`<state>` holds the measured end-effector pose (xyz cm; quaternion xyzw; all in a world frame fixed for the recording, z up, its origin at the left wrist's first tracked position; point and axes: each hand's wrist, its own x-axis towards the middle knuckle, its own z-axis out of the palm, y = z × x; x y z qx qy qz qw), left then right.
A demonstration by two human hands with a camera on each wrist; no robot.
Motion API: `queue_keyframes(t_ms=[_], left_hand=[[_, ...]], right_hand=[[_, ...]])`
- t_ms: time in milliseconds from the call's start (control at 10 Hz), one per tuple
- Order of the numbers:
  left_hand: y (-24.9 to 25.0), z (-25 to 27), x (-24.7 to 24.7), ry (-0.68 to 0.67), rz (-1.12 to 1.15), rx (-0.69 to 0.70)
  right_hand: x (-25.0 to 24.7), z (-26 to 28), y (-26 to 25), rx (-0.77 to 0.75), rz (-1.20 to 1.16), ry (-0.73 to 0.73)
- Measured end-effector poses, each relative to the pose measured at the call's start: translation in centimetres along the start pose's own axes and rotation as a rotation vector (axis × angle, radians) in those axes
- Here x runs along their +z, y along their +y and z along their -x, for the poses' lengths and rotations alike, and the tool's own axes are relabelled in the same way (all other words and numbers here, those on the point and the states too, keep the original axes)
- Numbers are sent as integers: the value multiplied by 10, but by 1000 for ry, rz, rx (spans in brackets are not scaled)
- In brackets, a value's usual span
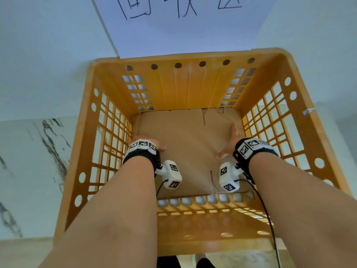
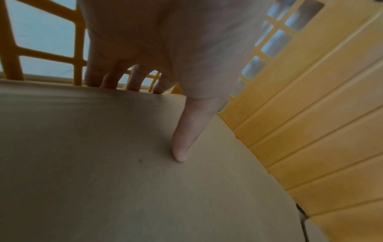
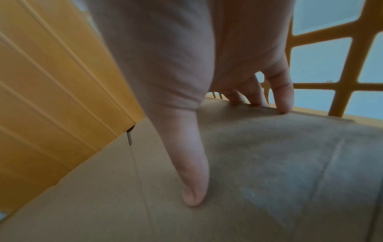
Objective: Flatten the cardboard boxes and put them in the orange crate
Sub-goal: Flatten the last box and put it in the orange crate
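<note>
Both forearms reach down into the orange crate (image 1: 301, 105), where the left hand (image 1: 149, 143) and right hand (image 1: 229, 144) rest spread on a flattened cardboard box (image 1: 185, 144) lying across the crate floor. Each hand has its thumb pressed flat on the board's top face, the fingers (image 2: 134, 78) reaching over the side edge nearest it, left hand at the left edge, right at the right. Beyond the crate's far wall a white paper sign (image 1: 179, 24) with handwritten characters hangs on the wall.
</note>
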<state>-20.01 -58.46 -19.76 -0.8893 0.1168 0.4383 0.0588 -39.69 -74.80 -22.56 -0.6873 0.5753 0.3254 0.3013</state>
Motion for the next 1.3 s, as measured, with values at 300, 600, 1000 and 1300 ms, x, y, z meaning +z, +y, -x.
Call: queue_keyframes(t_ms=[300, 600, 1000, 1300], left_hand=[[-9, -9, 8, 90, 133, 51], [-7, -5, 5, 139, 23, 52], [-15, 39, -23, 204, -373, 269], [7, 77, -59, 327, -244, 528]], right_hand=[[4, -2, -4, -18, -84, 21], [10, -9, -9, 41, 38, 49], [-22, 31, -18, -21, 106, 246], [-44, 106, -37, -225, 28, 376]])
